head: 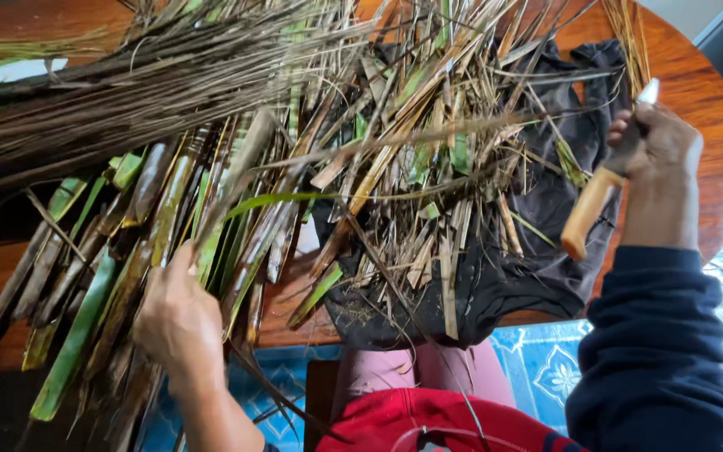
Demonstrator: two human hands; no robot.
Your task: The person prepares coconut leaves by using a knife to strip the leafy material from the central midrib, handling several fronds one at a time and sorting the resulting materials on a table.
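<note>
My left hand (179,322) grips a thick bundle of green and brown palm leaf stalks (140,234) near its lower end, at the left edge of the round wooden table (705,92). My right hand (661,142), in a dark blue sleeve, is shut on a knife (606,180) with a pale wooden handle pointing down and a blade pointing up. The knife is held to the right, apart from the stalks. A heap of dry leaf strips and trimmings (428,159) lies between the hands.
A dark cloth (537,276) lies under the trimmings and hangs over the table's near edge. A mass of thin brown leaf ribs (119,92) fans across the upper left. Blue patterned floor tiles (546,360) show below; my lap in red clothing (428,418).
</note>
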